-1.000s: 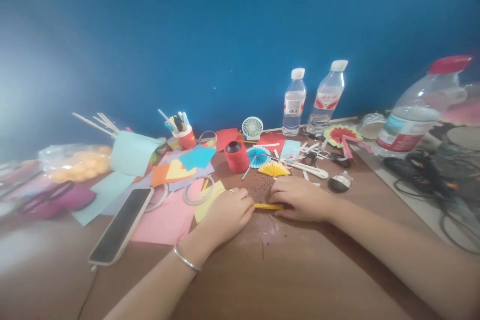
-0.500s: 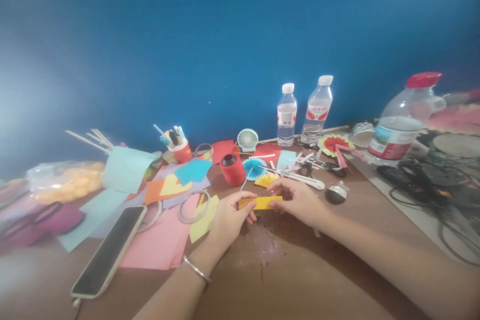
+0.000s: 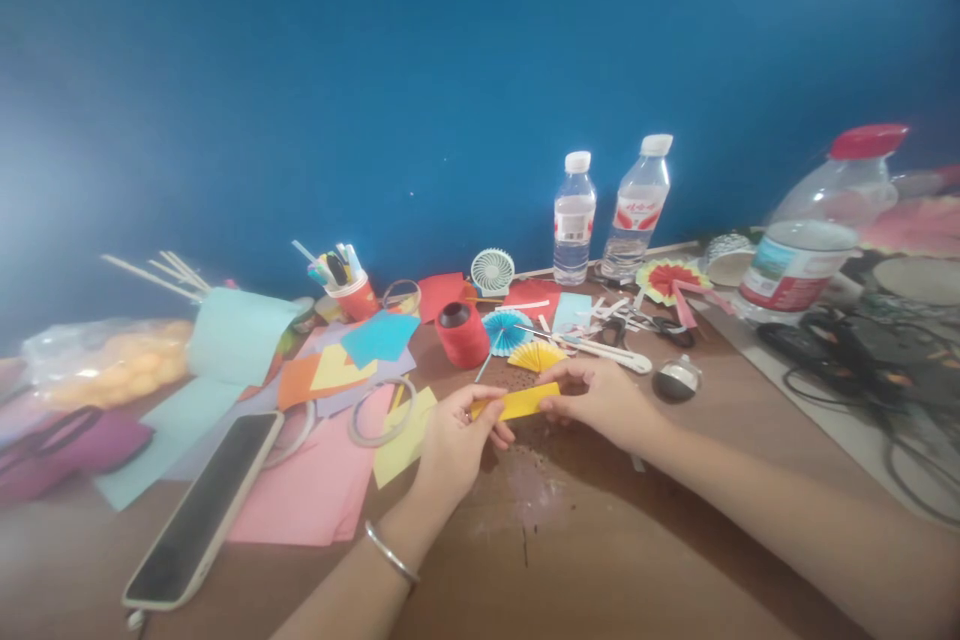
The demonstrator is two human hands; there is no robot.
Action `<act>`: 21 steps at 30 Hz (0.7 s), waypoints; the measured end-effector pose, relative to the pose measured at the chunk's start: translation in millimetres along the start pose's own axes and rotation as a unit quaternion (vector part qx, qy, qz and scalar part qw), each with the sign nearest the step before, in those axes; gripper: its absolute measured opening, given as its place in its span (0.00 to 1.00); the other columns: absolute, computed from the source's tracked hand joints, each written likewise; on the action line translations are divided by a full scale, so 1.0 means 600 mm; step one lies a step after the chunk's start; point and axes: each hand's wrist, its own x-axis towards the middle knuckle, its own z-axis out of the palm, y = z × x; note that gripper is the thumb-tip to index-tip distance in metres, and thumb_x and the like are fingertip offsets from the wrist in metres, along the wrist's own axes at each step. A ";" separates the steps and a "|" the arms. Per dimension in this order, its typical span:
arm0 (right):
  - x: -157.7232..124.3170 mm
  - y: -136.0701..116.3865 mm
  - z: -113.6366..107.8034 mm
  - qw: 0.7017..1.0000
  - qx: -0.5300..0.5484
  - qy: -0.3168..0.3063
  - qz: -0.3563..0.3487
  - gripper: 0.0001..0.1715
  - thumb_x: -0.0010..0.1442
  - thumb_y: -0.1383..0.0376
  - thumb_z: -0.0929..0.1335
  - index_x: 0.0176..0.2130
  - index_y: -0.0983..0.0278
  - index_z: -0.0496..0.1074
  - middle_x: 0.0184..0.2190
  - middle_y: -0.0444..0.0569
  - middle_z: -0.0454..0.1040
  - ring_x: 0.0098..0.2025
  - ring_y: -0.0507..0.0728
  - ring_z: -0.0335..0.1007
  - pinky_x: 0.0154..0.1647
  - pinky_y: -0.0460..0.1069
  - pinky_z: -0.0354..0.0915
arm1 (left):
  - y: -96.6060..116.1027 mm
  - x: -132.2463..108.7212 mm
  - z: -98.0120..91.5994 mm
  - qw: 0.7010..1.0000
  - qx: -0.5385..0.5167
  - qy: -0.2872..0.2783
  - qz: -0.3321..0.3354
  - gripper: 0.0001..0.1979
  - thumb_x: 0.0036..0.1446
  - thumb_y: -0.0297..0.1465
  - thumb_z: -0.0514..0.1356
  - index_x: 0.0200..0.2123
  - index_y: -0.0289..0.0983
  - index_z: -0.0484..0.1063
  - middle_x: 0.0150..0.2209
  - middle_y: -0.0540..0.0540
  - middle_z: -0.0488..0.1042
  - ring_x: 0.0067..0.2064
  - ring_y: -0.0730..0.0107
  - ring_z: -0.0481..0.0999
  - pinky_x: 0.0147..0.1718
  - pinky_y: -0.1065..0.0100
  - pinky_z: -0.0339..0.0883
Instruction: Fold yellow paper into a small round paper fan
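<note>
A narrow yellow paper strip [image 3: 520,403] is stretched between both hands, low over the brown table. My left hand [image 3: 459,435] pinches its left end between thumb and fingers. At the right end, the thumb and fingers of my right hand [image 3: 592,400] are closed on the paper. Just beyond the strip lie a pleated yellow paper fan [image 3: 536,355] and a pleated blue fan [image 3: 507,332]. A red thread spool [image 3: 462,335] stands behind my left hand. A white-handled cutter [image 3: 607,352] lies beyond my right hand.
Coloured paper sheets [image 3: 300,480], tape rings [image 3: 382,412] and a phone [image 3: 204,510] lie at the left. A pen cup [image 3: 356,298] and small fan [image 3: 493,272] stand at the back. Bottles [image 3: 574,225], a large jug [image 3: 814,240] and black cables [image 3: 840,350] are at the right.
The yellow strip now slants, its right end higher, and shows more of its broad face. Both hands still hold it. The view has shifted slightly.
</note>
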 end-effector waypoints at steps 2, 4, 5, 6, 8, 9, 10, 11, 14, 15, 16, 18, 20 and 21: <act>0.000 0.000 0.003 1.000 0.021 0.000 0.009 0.12 0.44 0.61 0.70 0.31 0.65 0.71 0.18 0.43 0.71 0.20 0.51 0.65 0.21 0.45 0.61 | -0.001 -0.002 0.000 1.000 0.009 -0.007 0.000 0.14 0.50 0.37 0.56 0.36 0.32 0.69 0.19 0.48 0.72 0.20 0.73 0.71 0.20 0.73 0.62; 0.000 0.001 0.004 1.000 0.021 0.003 0.007 0.11 0.44 0.62 0.69 0.29 0.65 0.71 0.16 0.42 0.69 0.18 0.50 0.63 0.20 0.44 0.59 | -0.002 -0.005 0.000 0.999 0.048 0.000 0.025 0.12 0.48 0.36 0.58 0.32 0.34 0.70 0.23 0.47 0.73 0.24 0.71 0.72 0.23 0.72 0.64; -0.001 0.000 0.005 1.000 0.016 0.006 0.005 0.10 0.44 0.62 0.70 0.28 0.65 0.71 0.15 0.42 0.68 0.18 0.49 0.62 0.19 0.44 0.58 | -0.002 -0.007 0.001 0.997 0.069 0.004 0.040 0.10 0.47 0.36 0.59 0.30 0.34 0.70 0.25 0.47 0.74 0.26 0.70 0.73 0.25 0.72 0.65; -0.002 0.000 0.005 1.000 0.012 0.008 0.004 0.10 0.43 0.62 0.69 0.27 0.65 0.71 0.15 0.41 0.67 0.17 0.49 0.61 0.19 0.44 0.57 | -0.002 -0.009 0.002 0.995 0.081 0.004 0.051 0.10 0.46 0.36 0.60 0.28 0.35 0.71 0.26 0.47 0.74 0.28 0.70 0.73 0.26 0.72 0.65; -0.004 -0.001 0.007 1.000 0.009 0.011 0.003 0.09 0.44 0.62 0.69 0.26 0.66 0.71 0.14 0.41 0.65 0.17 0.48 0.59 0.18 0.44 0.55 | -0.003 -0.011 0.005 0.997 0.068 -0.009 0.047 0.10 0.45 0.35 0.61 0.31 0.36 0.71 0.28 0.47 0.74 0.29 0.69 0.73 0.27 0.71 0.66; -0.005 -0.002 0.008 1.000 0.011 0.010 0.003 0.09 0.44 0.62 0.69 0.26 0.66 0.71 0.14 0.40 0.65 0.17 0.48 0.59 0.18 0.43 0.55 | -0.003 -0.012 0.007 0.998 0.045 -0.020 0.035 0.11 0.45 0.35 0.60 0.33 0.36 0.70 0.28 0.47 0.74 0.28 0.69 0.73 0.27 0.70 0.67; -0.007 -0.003 0.009 1.000 0.014 0.006 0.002 0.09 0.44 0.62 0.69 0.26 0.66 0.71 0.14 0.40 0.65 0.17 0.48 0.59 0.18 0.43 0.54 | -0.003 -0.013 0.009 0.999 0.024 -0.029 0.023 0.12 0.46 0.35 0.60 0.35 0.36 0.70 0.29 0.47 0.74 0.28 0.69 0.73 0.27 0.70 0.67; -0.008 -0.005 0.011 1.000 0.018 0.003 0.002 0.09 0.44 0.62 0.69 0.26 0.66 0.71 0.14 0.41 0.65 0.17 0.48 0.59 0.18 0.43 0.54 | -0.003 -0.014 0.011 0.999 0.009 -0.036 0.016 0.12 0.47 0.35 0.59 0.36 0.36 0.70 0.30 0.46 0.75 0.29 0.69 0.73 0.27 0.70 0.68; -0.012 -0.008 0.014 0.999 0.032 0.005 0.004 0.08 0.44 0.63 0.69 0.26 0.66 0.72 0.15 0.41 0.66 0.18 0.48 0.60 0.19 0.43 0.54 | -0.002 -0.015 0.014 0.999 0.001 -0.041 0.015 0.11 0.48 0.34 0.58 0.36 0.37 0.72 0.32 0.46 0.75 0.29 0.69 0.74 0.28 0.70 0.68; -0.012 -0.008 0.015 0.999 0.037 0.010 0.005 0.07 0.45 0.63 0.69 0.25 0.66 0.72 0.15 0.41 0.66 0.18 0.48 0.60 0.19 0.43 0.54 | -0.001 -0.015 0.014 0.999 0.004 -0.037 0.021 0.10 0.48 0.33 0.58 0.35 0.37 0.73 0.33 0.46 0.74 0.29 0.70 0.74 0.28 0.70 0.69; -0.012 -0.008 0.016 0.999 0.041 0.015 0.007 0.07 0.44 0.63 0.69 0.25 0.66 0.72 0.14 0.41 0.66 0.18 0.48 0.60 0.19 0.43 0.54 | 0.000 -0.015 0.014 0.999 0.009 -0.033 0.029 0.10 0.48 0.33 0.58 0.34 0.37 0.73 0.33 0.46 0.74 0.29 0.69 0.74 0.28 0.70 0.69; -0.012 -0.006 0.017 0.998 0.051 0.023 0.010 0.07 0.44 0.63 0.69 0.25 0.65 0.71 0.14 0.40 0.66 0.18 0.48 0.59 0.19 0.43 0.54 | 0.001 -0.015 0.013 0.998 0.020 -0.027 0.046 0.09 0.48 0.33 0.58 0.34 0.37 0.74 0.33 0.46 0.73 0.30 0.69 0.74 0.29 0.70 0.69; -0.011 -0.004 0.017 0.998 0.061 0.025 0.012 0.07 0.44 0.63 0.69 0.24 0.66 0.70 0.15 0.41 0.66 0.18 0.48 0.60 0.19 0.43 0.55 | 0.002 -0.015 0.013 0.997 0.034 -0.028 0.062 0.09 0.48 0.32 0.58 0.33 0.38 0.74 0.32 0.47 0.73 0.31 0.69 0.74 0.29 0.70 0.69; -0.010 -0.003 0.017 0.998 0.064 0.024 0.011 0.08 0.44 0.63 0.69 0.24 0.66 0.70 0.15 0.41 0.67 0.18 0.48 0.60 0.19 0.43 0.55 | 0.002 -0.015 0.014 0.997 0.037 -0.029 0.065 0.09 0.48 0.32 0.58 0.33 0.38 0.74 0.32 0.47 0.73 0.30 0.69 0.74 0.29 0.71 0.69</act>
